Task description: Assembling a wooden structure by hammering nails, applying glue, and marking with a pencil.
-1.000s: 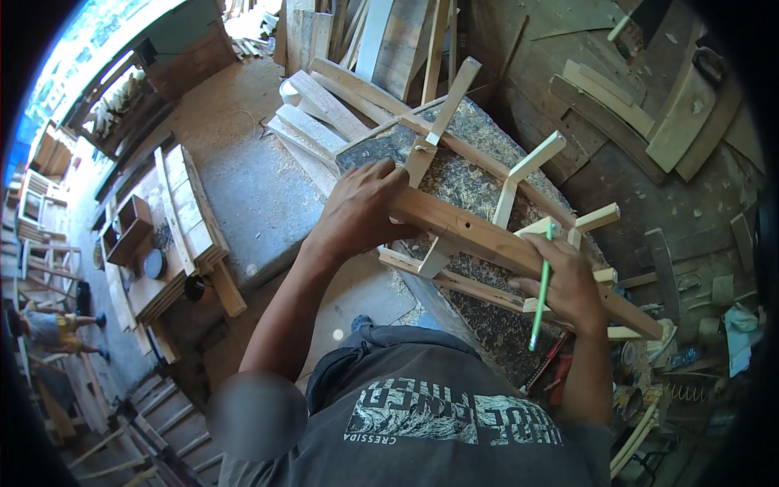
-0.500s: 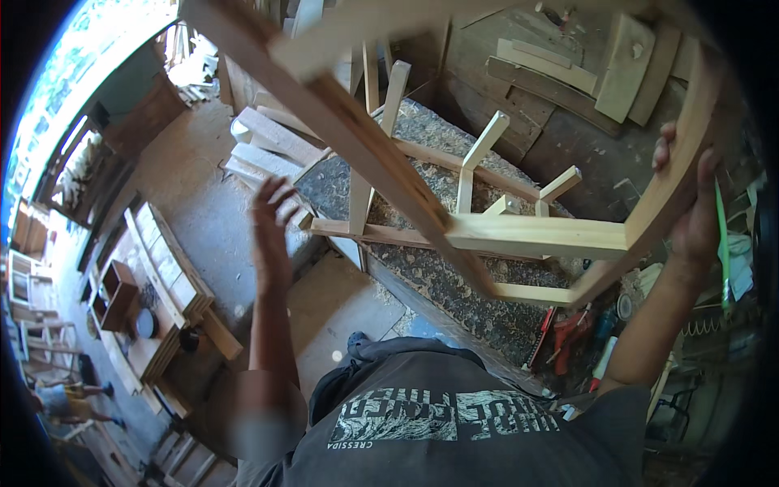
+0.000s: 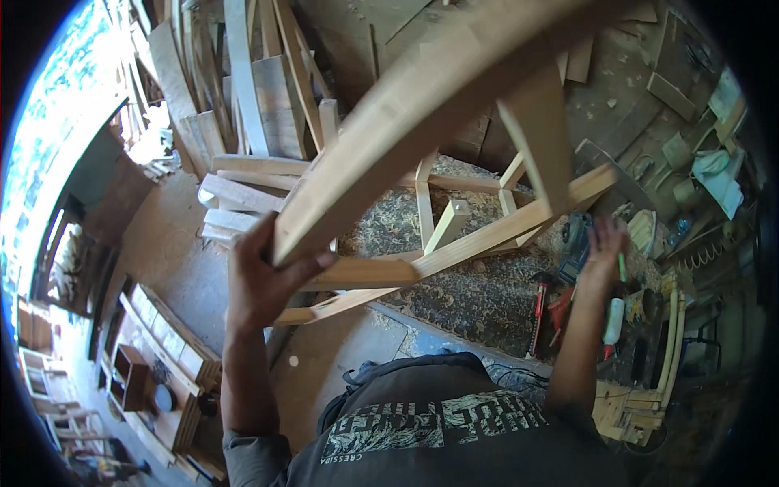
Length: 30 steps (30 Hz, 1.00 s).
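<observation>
My left hand (image 3: 264, 280) grips one end of a pale wooden frame (image 3: 398, 134), fingers and thumb round a thick beam. The frame is raised and tilted in front of me; its upper part is blurred and runs out of the top of the view. To its right, my right hand (image 3: 602, 252) is off the frame with fingers apart. A thin green stick (image 3: 622, 268) shows beside that hand; whether the hand touches it I cannot tell. Beneath the raised frame, a second wooden frame with posts (image 3: 424, 211) lies on the dark workbench (image 3: 462, 304), partly hidden.
Wood shavings litter the bench. A red tool (image 3: 540, 312) and a white bottle with a red tip (image 3: 613, 321) lie at its right side. Boards (image 3: 243, 195) are piled at the left, others lean behind. Stacked planks (image 3: 162, 333) stand lower left, with a wooden box (image 3: 130, 377).
The raised frame has swung round. My left hand, free before, now holds its end; my right hand has let go of its side and moved down to the left. The view has shifted too.
</observation>
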Motion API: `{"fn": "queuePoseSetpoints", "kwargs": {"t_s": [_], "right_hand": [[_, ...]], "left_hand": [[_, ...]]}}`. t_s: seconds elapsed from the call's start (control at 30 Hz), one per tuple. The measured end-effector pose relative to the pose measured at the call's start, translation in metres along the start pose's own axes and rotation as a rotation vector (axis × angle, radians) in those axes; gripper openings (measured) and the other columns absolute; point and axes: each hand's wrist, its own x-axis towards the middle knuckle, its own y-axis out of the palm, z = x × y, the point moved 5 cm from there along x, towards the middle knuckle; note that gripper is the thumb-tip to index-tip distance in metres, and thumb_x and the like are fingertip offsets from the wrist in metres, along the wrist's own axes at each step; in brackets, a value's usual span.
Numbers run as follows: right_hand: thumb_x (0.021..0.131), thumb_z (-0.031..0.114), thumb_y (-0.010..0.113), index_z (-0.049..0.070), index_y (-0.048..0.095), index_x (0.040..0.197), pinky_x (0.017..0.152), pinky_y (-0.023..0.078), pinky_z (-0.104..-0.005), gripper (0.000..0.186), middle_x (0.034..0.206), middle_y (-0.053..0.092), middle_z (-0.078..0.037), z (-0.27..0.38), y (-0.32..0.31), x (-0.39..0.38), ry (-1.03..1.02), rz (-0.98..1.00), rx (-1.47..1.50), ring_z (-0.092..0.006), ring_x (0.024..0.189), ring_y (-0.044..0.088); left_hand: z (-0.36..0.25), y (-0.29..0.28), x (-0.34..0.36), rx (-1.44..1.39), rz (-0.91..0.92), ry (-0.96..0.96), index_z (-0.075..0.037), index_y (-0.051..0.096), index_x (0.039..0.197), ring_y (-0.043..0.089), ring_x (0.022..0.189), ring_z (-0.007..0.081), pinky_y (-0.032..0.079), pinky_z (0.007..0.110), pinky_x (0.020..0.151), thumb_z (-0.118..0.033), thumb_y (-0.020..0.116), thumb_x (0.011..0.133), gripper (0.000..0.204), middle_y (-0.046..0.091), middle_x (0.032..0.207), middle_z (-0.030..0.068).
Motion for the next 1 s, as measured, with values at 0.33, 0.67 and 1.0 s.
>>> {"fn": "queuePoseSetpoints", "kwargs": {"t_s": [0.33,0.67,1.0], "right_hand": [[0.100,0.060,0.034,-0.003,0.053,0.129,0.082,0.045,-0.0341,0.073,0.108,0.061,-0.011,0.107,-0.008,-0.014,-0.287,0.038,0.098,-0.0165,0.085,0.053],[0.092,0.018,0.064,-0.001,0.069,0.101,0.066,0.053,-0.0303,0.021,0.084,0.069,-0.009,0.081,0.107,-0.055,-0.200,0.968,-0.485,-0.0158,0.077,0.066],[0.078,0.010,0.066,0.000,0.064,0.082,0.067,0.049,-0.0322,0.011,0.076,0.067,-0.009,0.062,0.104,-0.039,-0.095,1.136,-0.598,-0.0169,0.072,0.064]], "left_hand": [[0.044,0.100,-0.001,0.672,0.334,0.123,-0.006,0.061,0.075,0.066,0.062,0.0335,0.051,0.042,0.058,-0.050,0.082,0.068,0.049,0.065,0.066,0.0129],[0.086,0.131,0.005,0.626,0.357,0.210,-0.006,0.058,0.073,0.064,0.059,0.0341,0.050,0.043,0.056,-0.042,0.085,0.067,0.045,0.063,0.062,0.0137],[0.081,0.133,0.014,0.664,0.392,0.152,-0.007,0.058,0.075,0.064,0.062,0.0364,0.050,0.045,0.059,-0.041,0.083,0.068,0.043,0.064,0.065,0.0141]]}}
